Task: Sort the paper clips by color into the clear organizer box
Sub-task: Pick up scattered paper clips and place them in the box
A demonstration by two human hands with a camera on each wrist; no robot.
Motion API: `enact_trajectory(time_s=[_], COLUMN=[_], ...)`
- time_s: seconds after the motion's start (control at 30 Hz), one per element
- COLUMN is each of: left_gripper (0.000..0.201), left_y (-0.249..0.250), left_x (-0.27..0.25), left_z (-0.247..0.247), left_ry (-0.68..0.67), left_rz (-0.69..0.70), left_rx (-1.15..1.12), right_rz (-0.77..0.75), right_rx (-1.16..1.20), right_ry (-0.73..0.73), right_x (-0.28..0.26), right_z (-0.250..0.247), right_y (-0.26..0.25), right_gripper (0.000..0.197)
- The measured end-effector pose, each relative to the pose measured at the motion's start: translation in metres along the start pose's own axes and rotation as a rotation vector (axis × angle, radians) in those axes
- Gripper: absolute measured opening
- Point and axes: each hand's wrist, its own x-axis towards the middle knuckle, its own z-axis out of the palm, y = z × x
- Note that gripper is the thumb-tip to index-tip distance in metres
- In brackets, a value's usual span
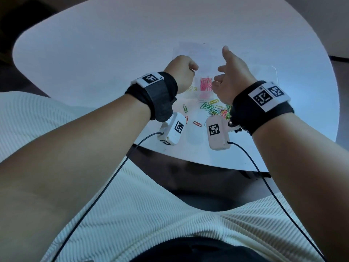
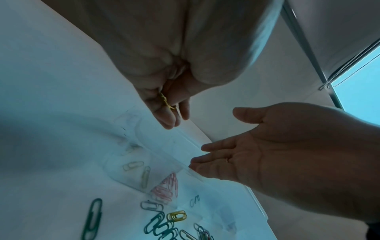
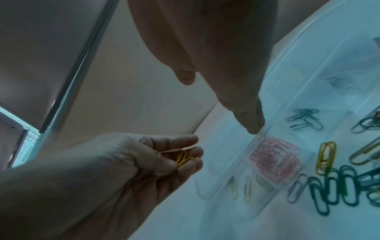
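Multicoloured wire paper clips (image 1: 212, 108) lie loose on the white counter (image 1: 94, 53), nearest the person. Beyond them, the left hand (image 1: 181, 72) has its fingers (image 3: 185, 155) curled, pinching a yellow clip (image 3: 183, 160), while the right hand (image 1: 232, 74) hangs relaxed, holding nothing. Beneath both sits the clear organizer box (image 3: 236, 162), one compartment full of pink clips (image 1: 206, 84), its neighbour holding a few yellow ones (image 3: 247, 186).

Organizer box (image 1: 190, 59) behind loose clips (image 1: 209, 108) — on table (image 1: 94, 53)
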Motion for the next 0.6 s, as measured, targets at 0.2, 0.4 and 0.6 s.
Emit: enact_trajectory(time_s=[0.2, 0.4, 0.6], left_gripper=[0.056, 0.062, 0.039], left_y=[0.0, -0.006, 0.005], left_x=[-0.003, -0.005, -0.016], left_z=[0.005, 0.006, 0.002], left_ry=[-0.025, -0.057, 0.024], left_rz=[0.021, 0.06, 0.152], left_rx=[-0.026, -0.006, 0.049], right_rz=[-0.189, -0.31, -0.41], right_rx=[0.158, 0.087, -0.156], right_ry=[0.042, 0.066, 0.081], right_x=[-0.022, -0.037, -0.043], right_z=[-0.014, -0.03, -0.035], right_y=[0.009, 0.02, 0.036], right_gripper=[0.056, 0.025, 0.012])
